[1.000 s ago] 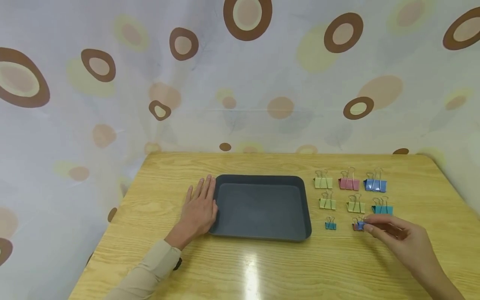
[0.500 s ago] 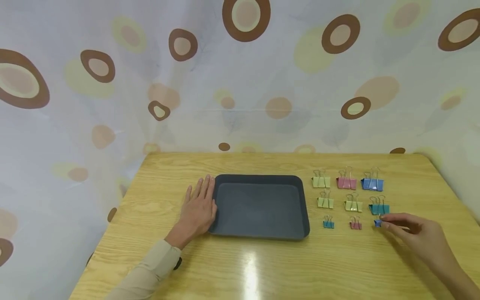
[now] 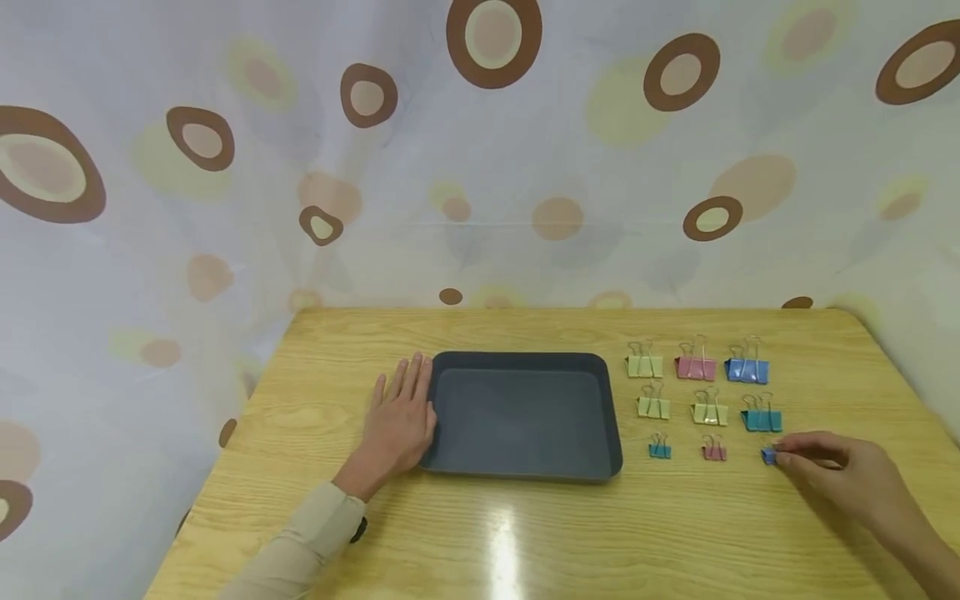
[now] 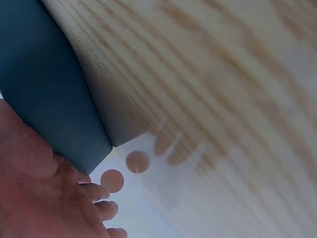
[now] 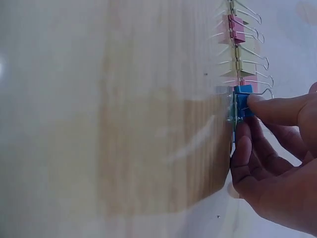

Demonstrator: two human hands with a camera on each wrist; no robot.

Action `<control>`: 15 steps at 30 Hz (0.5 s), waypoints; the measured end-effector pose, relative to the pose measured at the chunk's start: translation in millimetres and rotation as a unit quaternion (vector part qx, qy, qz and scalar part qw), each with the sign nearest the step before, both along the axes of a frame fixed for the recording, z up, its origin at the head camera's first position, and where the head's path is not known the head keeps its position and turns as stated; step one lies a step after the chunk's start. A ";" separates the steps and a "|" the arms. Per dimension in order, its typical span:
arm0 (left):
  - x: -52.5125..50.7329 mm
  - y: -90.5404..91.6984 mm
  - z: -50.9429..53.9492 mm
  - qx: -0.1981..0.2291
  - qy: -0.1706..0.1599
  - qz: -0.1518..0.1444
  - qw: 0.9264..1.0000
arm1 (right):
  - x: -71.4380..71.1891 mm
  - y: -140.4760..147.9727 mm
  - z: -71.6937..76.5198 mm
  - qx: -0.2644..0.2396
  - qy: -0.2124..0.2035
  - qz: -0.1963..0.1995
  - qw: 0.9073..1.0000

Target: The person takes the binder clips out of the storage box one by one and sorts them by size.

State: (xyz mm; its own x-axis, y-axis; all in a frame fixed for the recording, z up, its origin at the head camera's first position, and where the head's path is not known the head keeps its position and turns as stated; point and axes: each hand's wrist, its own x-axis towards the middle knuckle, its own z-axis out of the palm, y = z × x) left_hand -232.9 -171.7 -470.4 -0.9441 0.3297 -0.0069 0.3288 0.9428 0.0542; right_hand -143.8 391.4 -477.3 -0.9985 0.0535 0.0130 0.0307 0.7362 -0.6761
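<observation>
A small blue binder clip [image 3: 768, 456] stands on the table at the right end of the front row, and my right hand [image 3: 851, 475] pinches it between thumb and fingers. In the right wrist view the thumb presses the blue clip [image 5: 242, 99] near its wire handle. Left of it in the same row are a small pink clip [image 3: 714, 452] and a small teal clip [image 3: 660, 451]. My left hand [image 3: 397, 425] lies with straight fingers along the left rim of a dark grey tray [image 3: 517, 479]; in the left wrist view its palm [image 4: 44, 198] is beside the tray wall.
Behind the front row stand a yellow clip [image 3: 653, 408], another yellow clip [image 3: 709, 414] and a teal one [image 3: 761, 420]. Farther back are larger yellow [image 3: 644, 366], pink [image 3: 696, 368] and blue [image 3: 747, 371] clips. A patterned sheet [image 3: 480, 167] hangs behind the wooden table [image 3: 420, 542].
My right hand has moved right with the small blue clip, from beside the small pink clip to the row's right end. My left hand stays at the tray.
</observation>
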 end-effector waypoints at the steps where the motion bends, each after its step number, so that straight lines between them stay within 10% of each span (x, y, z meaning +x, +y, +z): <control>1: -0.1 0.2 -0.4 -0.001 0.000 0.000 1.000 | -0.2 1.0 0.2 0.006 -0.001 0.001 1.000; 15: -0.8 0.4 1.5 0.001 0.010 0.000 1.000 | -0.1 2.6 6.1 0.013 -0.019 -0.010 1.000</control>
